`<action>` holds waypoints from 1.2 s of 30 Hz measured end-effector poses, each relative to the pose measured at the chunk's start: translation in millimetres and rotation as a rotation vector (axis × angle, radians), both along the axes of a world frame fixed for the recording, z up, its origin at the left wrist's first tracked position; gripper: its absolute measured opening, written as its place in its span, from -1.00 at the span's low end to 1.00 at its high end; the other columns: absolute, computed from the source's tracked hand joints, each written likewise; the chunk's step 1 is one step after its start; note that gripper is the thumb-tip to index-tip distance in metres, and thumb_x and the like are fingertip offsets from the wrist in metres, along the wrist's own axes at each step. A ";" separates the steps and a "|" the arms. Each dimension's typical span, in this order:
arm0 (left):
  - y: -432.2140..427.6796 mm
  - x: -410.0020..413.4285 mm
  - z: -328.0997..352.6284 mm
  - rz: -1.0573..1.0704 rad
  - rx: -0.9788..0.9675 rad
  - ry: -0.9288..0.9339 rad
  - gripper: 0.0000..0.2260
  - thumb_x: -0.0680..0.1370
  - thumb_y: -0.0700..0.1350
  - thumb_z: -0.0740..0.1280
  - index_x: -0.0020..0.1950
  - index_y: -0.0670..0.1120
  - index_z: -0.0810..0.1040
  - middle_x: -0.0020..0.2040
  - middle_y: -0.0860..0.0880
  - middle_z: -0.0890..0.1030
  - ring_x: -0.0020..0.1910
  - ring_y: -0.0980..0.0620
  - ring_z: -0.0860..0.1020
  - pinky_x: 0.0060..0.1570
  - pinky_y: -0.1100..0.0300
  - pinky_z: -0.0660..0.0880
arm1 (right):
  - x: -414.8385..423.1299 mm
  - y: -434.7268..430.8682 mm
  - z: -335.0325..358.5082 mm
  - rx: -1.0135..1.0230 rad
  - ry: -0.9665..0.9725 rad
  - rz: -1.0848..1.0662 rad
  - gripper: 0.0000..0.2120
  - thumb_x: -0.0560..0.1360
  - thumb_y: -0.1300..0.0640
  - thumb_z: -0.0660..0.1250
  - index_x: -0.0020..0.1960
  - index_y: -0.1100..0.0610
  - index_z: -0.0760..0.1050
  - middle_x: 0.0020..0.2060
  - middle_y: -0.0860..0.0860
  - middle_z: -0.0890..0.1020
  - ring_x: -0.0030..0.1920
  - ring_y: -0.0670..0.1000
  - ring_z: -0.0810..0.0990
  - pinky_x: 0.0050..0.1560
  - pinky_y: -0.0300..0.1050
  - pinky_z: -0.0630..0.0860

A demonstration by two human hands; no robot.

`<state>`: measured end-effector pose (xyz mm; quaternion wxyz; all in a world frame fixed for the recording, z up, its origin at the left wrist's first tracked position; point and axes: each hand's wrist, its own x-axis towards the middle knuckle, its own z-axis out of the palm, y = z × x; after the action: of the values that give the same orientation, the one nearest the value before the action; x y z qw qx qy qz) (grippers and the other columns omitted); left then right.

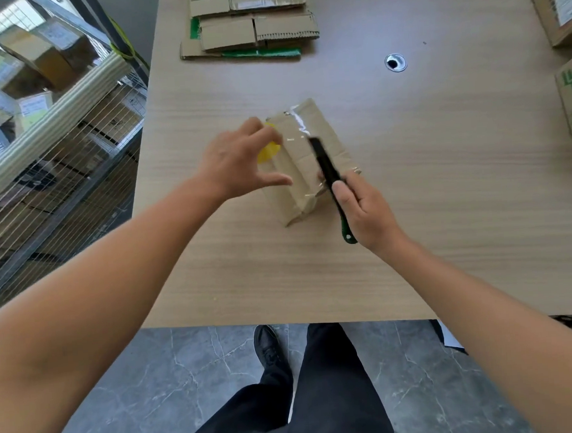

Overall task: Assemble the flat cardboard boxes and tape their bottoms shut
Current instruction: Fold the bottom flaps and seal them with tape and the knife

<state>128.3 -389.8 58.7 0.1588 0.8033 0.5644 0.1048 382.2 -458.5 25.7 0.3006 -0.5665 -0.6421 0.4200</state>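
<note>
Standing at the near edge of the table (445, 213), the person curls the right hand (364, 208) round a black cutter (327, 167), whose tip lies over the small box (298, 162) in the middle of the tabletop. The left hand (237, 162), thumb spread, holds a yellow tape roll (269, 150) against the box's left side. Clear tape (297, 122) runs along the box's top. Farther back are a cable hole (395, 63) and a stack of flat cardboard (252, 24).
</note>
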 end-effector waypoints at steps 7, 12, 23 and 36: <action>-22.5 26.4 -22.1 0.016 0.130 0.013 -0.14 0.19 0.52 0.40 0.30 -0.02 0.52 0.16 -0.06 0.50 0.02 -0.10 0.55 0.08 0.00 0.44 | -13.2 -0.9 -22.3 0.067 0.395 -0.202 -0.78 0.72 -0.08 0.04 0.10 -0.02 0.42 0.06 0.03 0.71 0.33 -0.01 0.58 0.27 -0.19 0.46; -24.6 35.8 -35.1 0.101 0.212 0.032 -0.26 0.22 0.38 0.53 0.22 -0.06 0.57 0.08 -0.09 0.53 -0.12 -0.13 0.56 -0.07 -0.01 0.48 | -12.6 2.0 -28.6 0.105 0.288 -0.176 -0.59 0.70 -0.20 0.01 0.14 0.08 0.46 0.09 -0.06 0.71 0.26 -0.08 0.62 0.20 -0.10 0.51; -4.9 27.1 -34.9 0.009 0.261 -0.002 -0.44 0.36 0.34 0.48 0.14 -0.07 0.65 0.01 -0.09 0.59 -0.27 -0.14 0.53 -0.18 0.05 0.46 | 7.3 8.7 -25.7 0.192 0.205 -0.143 -0.54 0.51 -0.11 0.47 0.19 0.24 0.53 0.17 0.09 0.64 0.30 -0.05 0.57 0.31 -0.19 0.44; 3.8 56.4 -27.2 0.110 0.171 -0.107 -0.51 0.38 0.28 0.50 0.10 -0.05 0.65 -0.01 -0.06 0.57 -0.28 -0.11 0.53 -0.20 0.16 0.30 | -10.9 30.1 -46.4 0.253 0.074 -0.361 -0.34 0.39 -0.01 0.62 0.32 0.28 0.44 0.26 0.13 0.46 0.32 0.15 0.46 0.33 0.19 0.44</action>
<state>184.7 -386.0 31.5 0.1135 0.7749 0.5874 0.2039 371.3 -428.4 -20.7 0.4631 -0.6141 -0.5665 0.2959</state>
